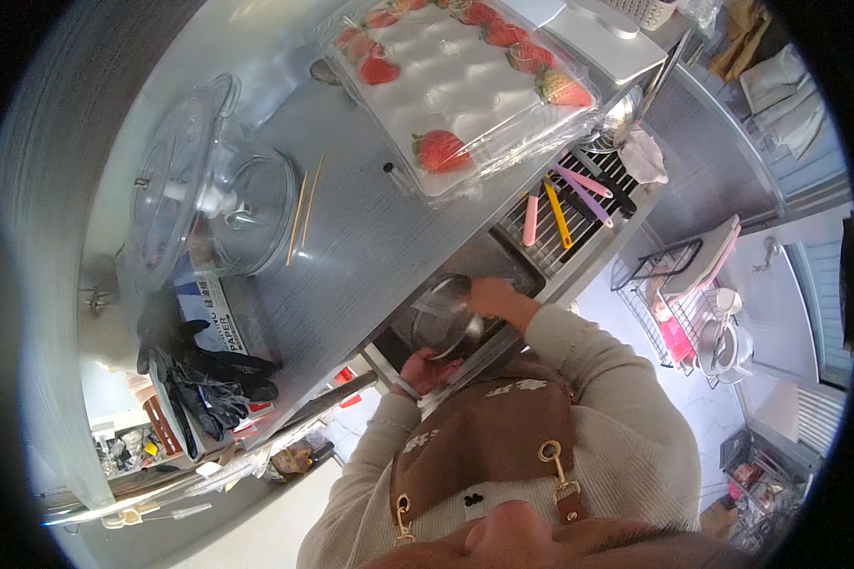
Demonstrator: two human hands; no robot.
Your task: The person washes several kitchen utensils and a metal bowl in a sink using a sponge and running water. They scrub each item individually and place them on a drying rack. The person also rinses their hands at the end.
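Observation:
My left hand [427, 371] is at the near rim of a round bowl [441, 327], which looks like metal or glass, over a dark sink [530, 274]. My right hand [494, 297] is closed at the bowl's upper right edge; its fingertips are partly hidden, and whether it holds the rim or something inside cannot be told. A pale blurred shape shows within the bowl. Right of the hands, a slatted drying rack [548, 213] carries several knives or spatulas with pink, yellow, purple and black handles. A metal bowl [615, 124] stands beyond the rack, next to a pale cloth [642, 155].
A tray of strawberries [462, 107] under clear wrap lies on the steel counter [356, 206]. Two thin wooden sticks [304, 210] lie beside a clear lidded container [256, 213]. Black gloves [206, 384] rest at the counter's left end, by a baking paper box [217, 313]. A wire rack [655, 313] stands right.

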